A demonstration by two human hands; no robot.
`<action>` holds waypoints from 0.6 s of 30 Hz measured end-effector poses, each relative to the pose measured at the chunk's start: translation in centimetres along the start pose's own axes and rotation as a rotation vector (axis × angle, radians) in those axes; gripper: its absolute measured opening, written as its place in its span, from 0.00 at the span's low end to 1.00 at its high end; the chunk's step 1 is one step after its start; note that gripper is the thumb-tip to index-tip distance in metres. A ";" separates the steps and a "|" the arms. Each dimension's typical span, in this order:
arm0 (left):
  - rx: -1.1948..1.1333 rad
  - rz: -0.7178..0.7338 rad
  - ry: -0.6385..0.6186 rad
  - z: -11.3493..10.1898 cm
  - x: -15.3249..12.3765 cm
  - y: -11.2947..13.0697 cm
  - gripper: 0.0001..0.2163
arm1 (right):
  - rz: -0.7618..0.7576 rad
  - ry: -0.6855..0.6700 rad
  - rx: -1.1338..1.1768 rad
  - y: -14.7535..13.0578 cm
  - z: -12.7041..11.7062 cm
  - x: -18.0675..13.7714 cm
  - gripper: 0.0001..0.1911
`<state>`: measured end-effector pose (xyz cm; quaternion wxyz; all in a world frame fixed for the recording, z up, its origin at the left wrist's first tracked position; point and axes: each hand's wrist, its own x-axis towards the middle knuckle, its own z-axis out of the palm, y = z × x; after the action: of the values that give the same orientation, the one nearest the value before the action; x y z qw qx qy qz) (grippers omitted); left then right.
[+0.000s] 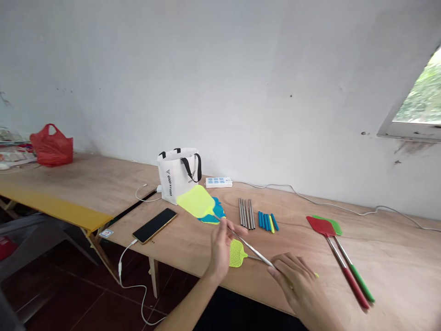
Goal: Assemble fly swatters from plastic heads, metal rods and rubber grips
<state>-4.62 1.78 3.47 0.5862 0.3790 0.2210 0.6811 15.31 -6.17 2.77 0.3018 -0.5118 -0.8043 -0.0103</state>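
I hold a yellow fly swatter [196, 201] up over the wooden table [396, 257], its head raised to the left. My left hand [220, 246] pinches its thin metal rod near the middle. My right hand [299, 285] is closed round the rod's lower end and handle. Below the rod a second yellow swatter head [237, 253] lies flat on the table. Blue swatter heads [214, 216] lie behind the raised one.
Several metal rods [246, 213] and blue and yellow handle grips [268, 221] lie mid-table. A red swatter [336, 250] and a green swatter [354, 266] lie at the right. A white bag [176, 177], phone [155, 225], power strip [218, 182] and red plastic bag [51, 146] stand further left.
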 end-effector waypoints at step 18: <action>0.111 0.150 0.084 -4.7 4.6 5.7 0.16 | 0.247 0.413 -0.245 17.1 -4.6 -5.6 0.29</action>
<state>-11.99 5.70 6.02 0.5021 0.3975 0.2537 0.7250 33.38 -4.13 -1.26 0.3942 -0.6258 -0.6500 -0.1746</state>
